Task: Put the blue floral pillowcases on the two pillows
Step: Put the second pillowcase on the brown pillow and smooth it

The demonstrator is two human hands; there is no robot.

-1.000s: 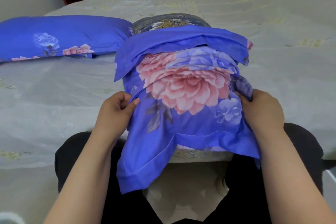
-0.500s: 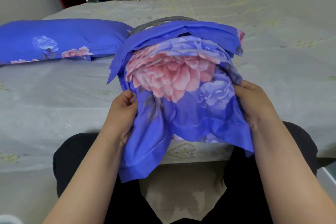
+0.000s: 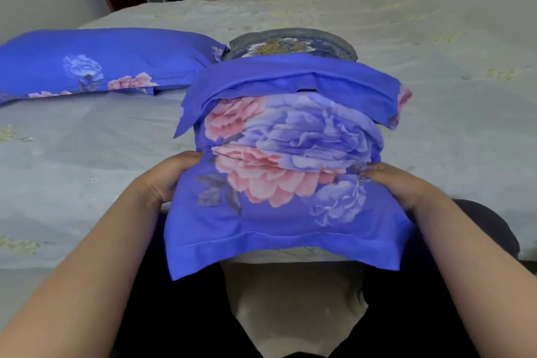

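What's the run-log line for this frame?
left hand: grips pillowcase left side | right hand: grips right side | pillow: far end uncovered | cased pillow: on bed

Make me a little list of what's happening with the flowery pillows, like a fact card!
place: a bed with a pale sheet
finished pillow: lying flat at the left, fully inside its blue flowery case
second pillow: only its far end sticks out of the case
pillowcase: blue with pink and purple flowers, bunched up around the second pillow
left hand: grips the case's left side
right hand: grips the case's right side
left to do: pull the case over the uncovered end
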